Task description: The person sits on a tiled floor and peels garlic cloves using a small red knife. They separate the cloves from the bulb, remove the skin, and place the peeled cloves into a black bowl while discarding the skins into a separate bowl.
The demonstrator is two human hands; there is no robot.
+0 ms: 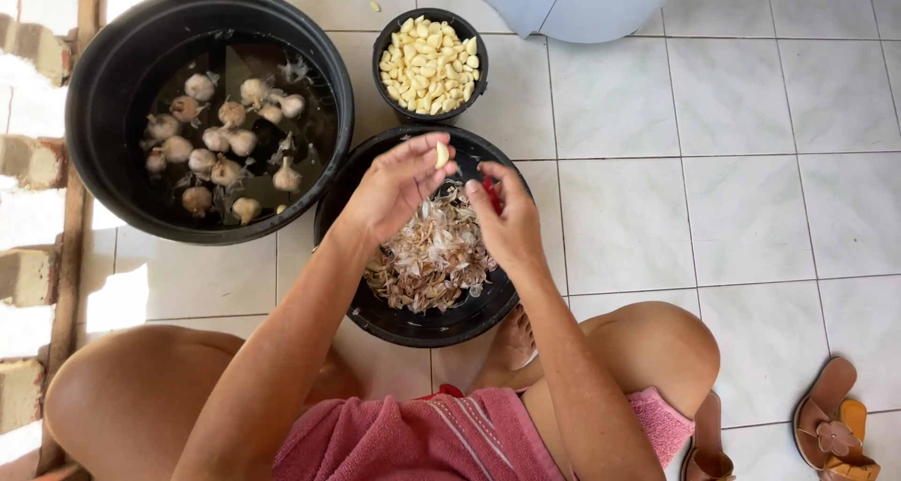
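Both forearms reach forward over the black bowl of garlic skins (pixel 413 321) on the tiled floor. The left hand (pixel 392 188) bends at the wrist, its fingers (pixel 424 151) clamped on a peeled garlic clove (pixel 441 153). The right hand (pixel 507 220) faces it, fingers closed around a small red tool (pixel 492 192), just beside the clove.

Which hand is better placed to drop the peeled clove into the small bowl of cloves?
Left, probably. The left hand pinches the peeled clove at its fingertips, just below the small bowl of cloves. The right hand grips a red-handled tool.
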